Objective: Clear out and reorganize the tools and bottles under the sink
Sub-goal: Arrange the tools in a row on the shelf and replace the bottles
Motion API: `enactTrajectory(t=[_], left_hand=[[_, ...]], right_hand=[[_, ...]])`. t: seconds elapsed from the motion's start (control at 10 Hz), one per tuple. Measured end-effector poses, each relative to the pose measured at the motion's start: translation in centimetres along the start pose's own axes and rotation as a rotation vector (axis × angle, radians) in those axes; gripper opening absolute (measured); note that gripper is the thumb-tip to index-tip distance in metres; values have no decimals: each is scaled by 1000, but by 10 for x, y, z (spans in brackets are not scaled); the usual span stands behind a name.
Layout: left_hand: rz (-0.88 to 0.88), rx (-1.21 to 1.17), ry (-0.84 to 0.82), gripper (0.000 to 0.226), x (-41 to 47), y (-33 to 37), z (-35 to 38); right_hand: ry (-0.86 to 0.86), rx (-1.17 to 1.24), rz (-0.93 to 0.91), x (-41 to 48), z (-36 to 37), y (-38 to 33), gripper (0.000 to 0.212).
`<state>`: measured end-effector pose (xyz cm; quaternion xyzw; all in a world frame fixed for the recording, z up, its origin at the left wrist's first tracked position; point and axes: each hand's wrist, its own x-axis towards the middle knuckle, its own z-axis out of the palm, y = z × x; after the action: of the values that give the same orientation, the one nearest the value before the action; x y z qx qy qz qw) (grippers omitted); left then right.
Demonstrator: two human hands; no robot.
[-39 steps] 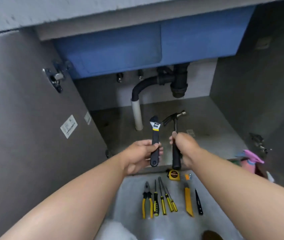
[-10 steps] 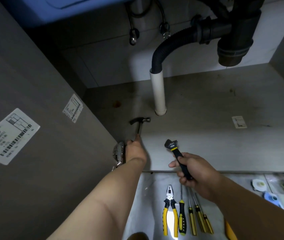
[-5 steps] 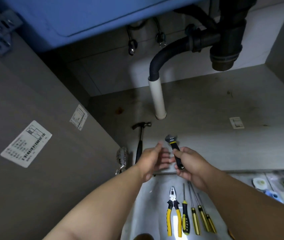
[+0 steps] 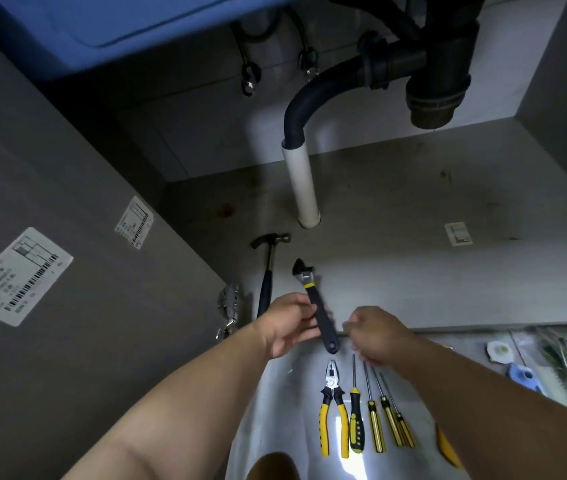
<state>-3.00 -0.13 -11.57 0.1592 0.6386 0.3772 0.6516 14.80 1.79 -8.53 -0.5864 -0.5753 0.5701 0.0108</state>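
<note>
— Under the sink, which tool is in hand?

— The wrench (image 4: pixel 314 301). A person's left hand (image 4: pixel 287 327) grips its black handle, head pointed into the cabinet, over the cabinet's front edge. The right hand (image 4: pixel 379 336) sits just beside the handle's end. Motion blur hides whether it touches the tool or how its fingers are set.

— What is back inside?

— Of the tools, the hammer (image 4: pixel 268 271) alone. It lies on the cabinet floor (image 4: pixel 413 271) near the left wall, just in front of the white pipe (image 4: pixel 304 188).

— And what waits outside?

— Pliers (image 4: pixel 332 384) and screwdrivers (image 4: pixel 356 420) lie side by side in a neat row on the tiles (image 4: pixel 285 393) at the person's knees. A yellow tool (image 4: pixel 448 448) shows partly past the right arm. Small items at the far right are too blurred to name, and no bottle can be made out.

— How far along, then?

— By the look of it, the clearing-out is done and the putting-back is only beginning. One tool is placed and a second is on its way, likely to the spot beside the hammer. The row on the tiles is left to do, and any bottles too.
</note>
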Motion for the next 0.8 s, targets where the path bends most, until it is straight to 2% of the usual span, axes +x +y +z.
enactTrajectory(t=[0.1, 0.2, 0.3, 0.4, 0.6, 0.7, 0.8], left_hand=[[39, 128, 270, 24, 24, -7, -8], [72, 204, 397, 27, 39, -8, -15], [106, 292, 503, 19, 56, -5, -20], [125, 381, 575, 6, 65, 2, -18], [124, 362, 667, 18, 75, 10, -17], [176, 466, 649, 17, 76, 9, -14], [254, 761, 620, 37, 67, 8, -11]], right_hand=[[-47, -46, 23, -1, -1, 11, 26], [-73, -122, 0, 0, -4, 18, 31], [-67, -173, -3, 0, -5, 20, 31], [-64, -241, 8, 1, -2, 17, 27], [-66, -374, -5, -1, 1, 13, 15], [-68, -384, 2, -1, 2, 10, 15], [-71, -366, -3, 1, 3, 9, 23]])
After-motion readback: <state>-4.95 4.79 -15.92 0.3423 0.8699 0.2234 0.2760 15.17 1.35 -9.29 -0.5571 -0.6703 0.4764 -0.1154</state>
